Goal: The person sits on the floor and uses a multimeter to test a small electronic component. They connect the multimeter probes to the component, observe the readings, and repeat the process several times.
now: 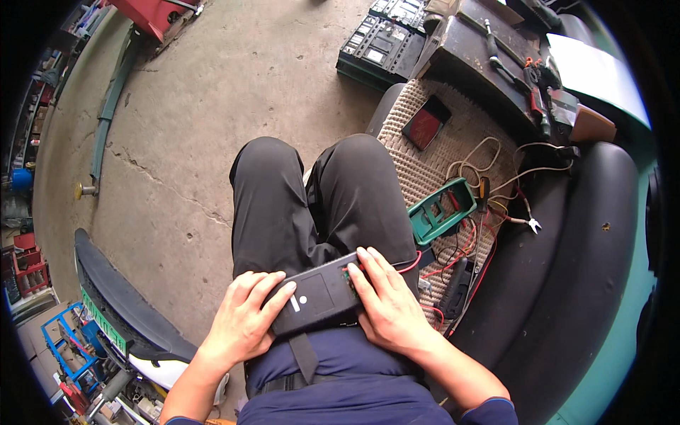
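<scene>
Over my lap lies a black multimeter (pixel 322 292), a flat rectangular body with its back and a square cover facing up. My left hand (pixel 248 315) grips its left end, fingers over the top edge. On the other end, my right hand (pixel 389 304) is closed around the body, fingers beside a small opening with green and red parts. A red wire (pixel 411 266) runs out near those fingers. To the right, an empty green holster (pixel 418 230) rests on the woven seat cover (pixel 414 159), next to a screwdriver (pixel 484 190) and tangled leads. The multimeter's front is hidden.
A dark phone (pixel 427 122) lies farther up the seat. A white cable ends in a forked metal tip (pixel 533 225) on the black padded armrest (pixel 567 269). Tools lie on a dark box (pixel 467 49); black batteries (pixel 379 49) stand behind. Shelves crowd the left.
</scene>
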The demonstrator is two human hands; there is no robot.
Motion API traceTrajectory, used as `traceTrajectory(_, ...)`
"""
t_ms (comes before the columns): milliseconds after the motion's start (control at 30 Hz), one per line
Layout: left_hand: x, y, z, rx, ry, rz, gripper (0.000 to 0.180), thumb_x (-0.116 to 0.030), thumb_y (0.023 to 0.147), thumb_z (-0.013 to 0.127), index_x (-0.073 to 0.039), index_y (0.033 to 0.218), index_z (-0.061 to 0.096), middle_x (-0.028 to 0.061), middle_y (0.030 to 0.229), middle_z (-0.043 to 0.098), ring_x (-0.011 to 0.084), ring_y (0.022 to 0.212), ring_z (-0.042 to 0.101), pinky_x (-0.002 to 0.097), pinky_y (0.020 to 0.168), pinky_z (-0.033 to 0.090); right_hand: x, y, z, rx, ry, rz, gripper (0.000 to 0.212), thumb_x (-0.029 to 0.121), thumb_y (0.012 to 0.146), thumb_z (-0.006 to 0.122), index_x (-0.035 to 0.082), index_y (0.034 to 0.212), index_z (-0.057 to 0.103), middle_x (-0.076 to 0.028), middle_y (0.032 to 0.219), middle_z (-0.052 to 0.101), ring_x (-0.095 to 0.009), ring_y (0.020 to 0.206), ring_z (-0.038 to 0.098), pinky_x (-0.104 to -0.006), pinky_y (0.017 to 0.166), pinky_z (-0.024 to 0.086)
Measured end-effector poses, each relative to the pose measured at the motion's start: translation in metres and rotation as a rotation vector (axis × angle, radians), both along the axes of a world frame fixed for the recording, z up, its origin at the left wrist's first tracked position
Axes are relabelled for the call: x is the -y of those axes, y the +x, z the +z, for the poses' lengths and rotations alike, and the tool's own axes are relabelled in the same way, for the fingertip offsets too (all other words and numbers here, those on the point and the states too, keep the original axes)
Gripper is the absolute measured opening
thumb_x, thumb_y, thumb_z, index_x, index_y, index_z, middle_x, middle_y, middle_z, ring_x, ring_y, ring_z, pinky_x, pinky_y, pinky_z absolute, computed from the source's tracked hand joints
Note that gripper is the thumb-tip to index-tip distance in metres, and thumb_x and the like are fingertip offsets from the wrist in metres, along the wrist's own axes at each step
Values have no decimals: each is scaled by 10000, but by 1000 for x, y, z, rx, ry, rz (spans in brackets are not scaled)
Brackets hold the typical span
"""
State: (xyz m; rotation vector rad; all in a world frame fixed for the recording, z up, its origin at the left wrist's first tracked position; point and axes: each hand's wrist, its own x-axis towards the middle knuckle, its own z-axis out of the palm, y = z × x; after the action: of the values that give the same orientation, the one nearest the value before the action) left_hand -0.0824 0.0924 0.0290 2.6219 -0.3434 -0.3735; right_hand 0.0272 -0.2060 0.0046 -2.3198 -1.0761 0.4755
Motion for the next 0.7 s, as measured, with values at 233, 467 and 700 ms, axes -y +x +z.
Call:
traceTrajectory(233,-16,44,8,36,-684,363,841,-146,854,923,-46,1589,526,144,1324,722,236,1163,720,370,1042,556,-7,20,12,-451,251,-136,622,171,966,854,-15,1498,592,-262,1359,720,-453,1291,701,-444,1132,561)
traceTrajectory(467,63,96,-44,-395,-1684,617,567,-301,1194,596,28,1635,458,132,1519,642,194,1427,577,375,1263,411,8,14,-17,-1452,635,-442,515,242,1130,714,2,1563,571,-48,1424,700,-138,1272,639,-339,1144,515)
traceTrajectory(700,86,101,-89,-391,-1734,615,510,-169,1164,597,67,1594,458,146,1522,638,192,1404,603,362,1223,472,11,12,-22,-1370,601,-634,536,236,1079,703,-15,1536,581,-69,1405,701,-147,1253,630,-355,1146,494)
